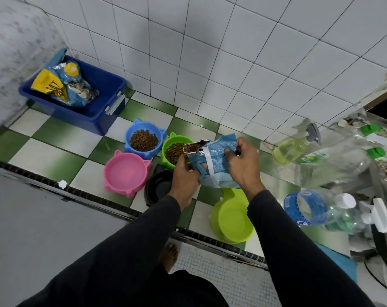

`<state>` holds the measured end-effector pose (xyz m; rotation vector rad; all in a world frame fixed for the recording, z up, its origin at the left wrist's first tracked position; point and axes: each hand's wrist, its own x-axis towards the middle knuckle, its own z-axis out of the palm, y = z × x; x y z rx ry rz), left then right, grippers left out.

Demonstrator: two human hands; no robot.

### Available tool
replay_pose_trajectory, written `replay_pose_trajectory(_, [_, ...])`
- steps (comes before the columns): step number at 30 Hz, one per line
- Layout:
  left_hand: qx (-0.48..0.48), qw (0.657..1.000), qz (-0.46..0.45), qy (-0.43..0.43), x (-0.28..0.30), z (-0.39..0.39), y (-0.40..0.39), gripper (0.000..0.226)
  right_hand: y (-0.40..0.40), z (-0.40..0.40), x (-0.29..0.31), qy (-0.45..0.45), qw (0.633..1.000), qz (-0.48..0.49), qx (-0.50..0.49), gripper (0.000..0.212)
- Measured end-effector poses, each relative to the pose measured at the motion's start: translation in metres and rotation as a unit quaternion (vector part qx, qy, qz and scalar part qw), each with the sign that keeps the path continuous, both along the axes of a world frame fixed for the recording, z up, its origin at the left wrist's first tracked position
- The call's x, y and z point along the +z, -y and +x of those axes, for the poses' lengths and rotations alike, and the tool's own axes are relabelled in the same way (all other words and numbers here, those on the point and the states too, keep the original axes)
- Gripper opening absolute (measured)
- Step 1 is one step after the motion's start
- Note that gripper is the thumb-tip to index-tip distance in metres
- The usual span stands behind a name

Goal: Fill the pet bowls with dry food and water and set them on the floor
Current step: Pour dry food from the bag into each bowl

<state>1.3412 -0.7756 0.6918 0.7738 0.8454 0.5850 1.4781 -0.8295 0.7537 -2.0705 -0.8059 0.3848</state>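
Both my hands hold a light-blue food bag (212, 161) tilted over a green bowl (167, 151) that has kibble in it. My left hand (184, 173) grips the bag near its open mouth, where kibble shows. My right hand (243, 162) grips the bag's upper side. A blue bowl (130, 147) holds kibble. A pink bowl (126, 173) sits in front of it with nothing visible inside. A black bowl (158, 187) is partly hidden by my left arm. A lime bowl (232, 218) lies on the floor under my right arm.
A blue tub (104, 89) with a second food bag (66, 85) stands by the wall at left. Plastic bottles (316, 209), a spray bottle (294, 147) and a white clip (378, 216) lie at right. A black floor track (95, 196) runs across.
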Motion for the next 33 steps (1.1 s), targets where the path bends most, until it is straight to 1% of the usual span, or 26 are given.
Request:
replay_pose_trajectory(2, [-0.003, 1.0, -0.001, 0.003, 0.003, -0.004, 0.003, 0.041, 0.001, -0.007, 0.004, 0.015, 1.0, 0.001, 0.007, 0.023])
replay_pose_trajectory(3, [0.0, 1.0, 0.004, 0.003, 0.003, -0.006, 0.004, 0.042, 0.002, -0.01, 0.006, 0.009, 1.0, 0.005, 0.006, 0.023])
replay_pose_trajectory(6, [0.011, 0.999, 0.037, -0.004, 0.004, -0.012, 0.006, 0.047, 0.009, -0.018, 0.007, -0.033, 0.999, 0.032, -0.01, 0.019])
replay_pose_trajectory(9, [-0.002, 0.998, 0.065, -0.018, 0.007, -0.023, 0.007, 0.048, 0.019, -0.028, 0.005, -0.08, 0.995, 0.051, -0.04, 0.008])
replay_pose_trajectory(13, [-0.009, 0.995, 0.097, -0.01, 0.013, -0.04, 0.014, 0.046, 0.03, -0.048, 0.005, -0.13, 0.986, 0.077, -0.071, 0.007])
replay_pose_trajectory(16, [-0.024, 0.995, 0.092, -0.006, 0.011, -0.052, 0.02, 0.047, 0.038, -0.062, 0.002, -0.149, 0.98, 0.093, -0.092, 0.006])
replay_pose_trajectory(18, [-0.043, 0.996, 0.081, 0.0, 0.007, -0.059, 0.023, 0.048, 0.044, -0.071, -0.001, -0.149, 0.979, 0.095, -0.104, 0.013])
replay_pose_trajectory(20, [-0.071, 0.995, 0.076, 0.008, 0.003, -0.067, 0.025, 0.05, 0.048, -0.081, -0.001, -0.148, 0.978, 0.098, -0.11, 0.019])
replay_pose_trajectory(21, [-0.078, 0.994, 0.07, 0.011, 0.003, -0.072, 0.027, 0.048, 0.05, -0.085, -0.001, -0.144, 0.978, 0.098, -0.114, 0.015])
replay_pose_trajectory(22, [-0.08, 0.995, 0.062, 0.01, 0.004, -0.077, 0.029, 0.046, 0.052, -0.09, -0.001, -0.137, 0.979, 0.097, -0.114, 0.007])
replay_pose_trajectory(23, [-0.078, 0.995, 0.052, 0.011, 0.004, -0.081, 0.031, 0.043, 0.054, -0.094, 0.0, -0.13, 0.98, 0.094, -0.115, 0.006])
replay_pose_trajectory(24, [-0.076, 0.996, 0.042, 0.017, 0.003, -0.084, 0.034, 0.04, 0.056, -0.097, -0.001, -0.119, 0.982, 0.088, -0.114, 0.009])
replay_pose_trajectory(26, [-0.077, 0.996, 0.019, 0.027, 0.002, -0.092, 0.039, 0.041, 0.06, -0.103, 0.0, -0.087, 0.987, 0.072, -0.112, 0.004])
replay_pose_trajectory(29, [-0.086, 0.996, -0.008, 0.023, -0.001, -0.1, 0.046, 0.045, 0.062, -0.112, 0.001, -0.046, 0.991, 0.042, -0.115, 0.006])
replay_pose_trajectory(33, [-0.07, 0.995, -0.071, 0.0, -0.009, -0.105, 0.053, 0.038, 0.06, -0.123, 0.003, 0.019, 0.995, -0.015, -0.101, 0.004])
